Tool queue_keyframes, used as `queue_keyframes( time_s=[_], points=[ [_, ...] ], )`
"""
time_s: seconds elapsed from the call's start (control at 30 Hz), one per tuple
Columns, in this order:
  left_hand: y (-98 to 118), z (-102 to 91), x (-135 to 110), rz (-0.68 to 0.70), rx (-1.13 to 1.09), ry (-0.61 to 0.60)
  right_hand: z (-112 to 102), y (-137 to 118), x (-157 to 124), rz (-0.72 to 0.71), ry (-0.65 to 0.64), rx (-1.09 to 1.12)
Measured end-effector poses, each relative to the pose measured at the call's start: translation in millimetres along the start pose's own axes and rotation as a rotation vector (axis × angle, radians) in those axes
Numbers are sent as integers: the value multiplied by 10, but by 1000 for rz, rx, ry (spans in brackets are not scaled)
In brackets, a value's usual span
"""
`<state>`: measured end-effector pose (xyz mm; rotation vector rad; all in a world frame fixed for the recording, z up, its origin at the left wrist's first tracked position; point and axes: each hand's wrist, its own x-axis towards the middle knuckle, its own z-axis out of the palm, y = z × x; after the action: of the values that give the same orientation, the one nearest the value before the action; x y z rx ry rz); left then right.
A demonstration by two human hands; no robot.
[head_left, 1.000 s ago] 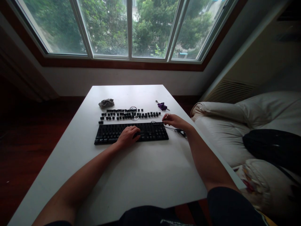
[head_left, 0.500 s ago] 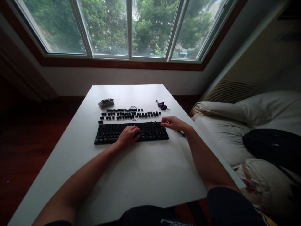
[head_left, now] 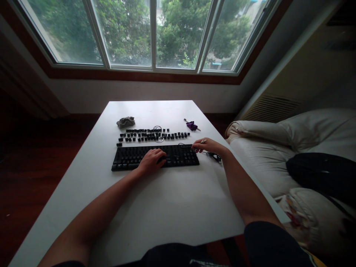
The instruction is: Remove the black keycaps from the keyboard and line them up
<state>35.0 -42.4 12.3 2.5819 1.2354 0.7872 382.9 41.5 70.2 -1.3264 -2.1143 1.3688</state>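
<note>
A black keyboard (head_left: pixel 130 157) lies on the white table, with keys in place at its left. My left hand (head_left: pixel 150 160) rests on its middle, fingers laid over the keys, holding nothing I can see. At the keyboard's upper right corner is my right hand (head_left: pixel 205 144), its fingers bent and fingertips close together. A small shiny metallic thing (head_left: pixel 204 141) shows at those fingers; its kind is too small to make out. Behind the keyboard, loose black keycaps (head_left: pixel 147 138) stand in uneven rows. A coiled black cable (head_left: pixel 214 156) lies beneath my right wrist.
A crumpled grey cloth (head_left: pixel 126 122) lies at the table's back left. Toward the back right is a purple cloth-like thing (head_left: pixel 191 125) with a thin stick. Thin wire rings (head_left: pixel 159 139) lie among the keycaps. A pale sofa (head_left: pixel 256 155) with a black bag (head_left: pixel 319 172) stands right of the table (head_left: pixel 172 207).
My right hand has lifted and turned slightly, its fingers shifting at the keyboard's corner. More of the cable now shows under the wrist. The left hand stays in place.
</note>
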Motion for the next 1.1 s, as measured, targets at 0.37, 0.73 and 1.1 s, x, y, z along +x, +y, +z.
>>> queue_keyframes(
  time_s=[0.37,0.73,1.1],
  points=[
    [7,1,-2,-9,-7,0,15,12,-6,66,-21,201],
    [10,-11,-2,-42,-27,12,59,28,14,28,-4,257],
    [7,-15,2,-108,-86,57,77,63,45,29,42,253]
  ],
)
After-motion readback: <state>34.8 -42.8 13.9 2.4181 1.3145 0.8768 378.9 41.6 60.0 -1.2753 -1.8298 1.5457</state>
